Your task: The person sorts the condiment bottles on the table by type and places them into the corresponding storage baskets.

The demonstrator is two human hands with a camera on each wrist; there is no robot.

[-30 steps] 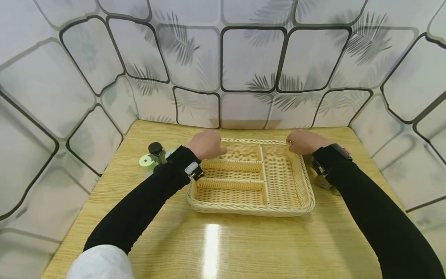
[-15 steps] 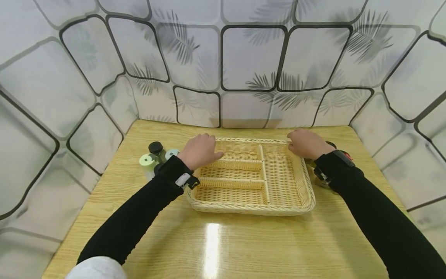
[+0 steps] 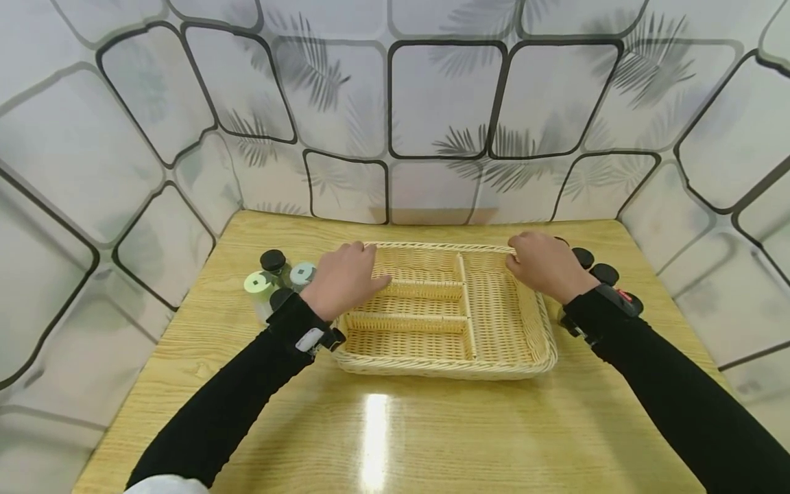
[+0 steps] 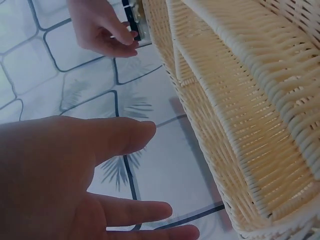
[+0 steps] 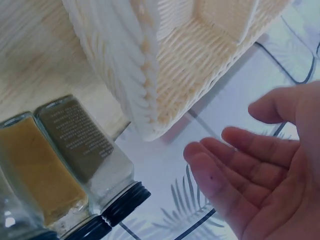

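Straight, parted fingers on the left hand and loosely curled ones on the right hand hold nothing, near the far corners of a pale, rectangular wicker basket. Yellowish wooden desk stretches before its near rim; small lidded containers stand left, black-lidded glass jars right.

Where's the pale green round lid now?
In the head view, the pale green round lid tops a container left of the cream wicker basket, beside a black round lid.

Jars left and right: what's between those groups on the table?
The head view shows the wicker basket between the left jars and right jars, plus the left hand and right hand.
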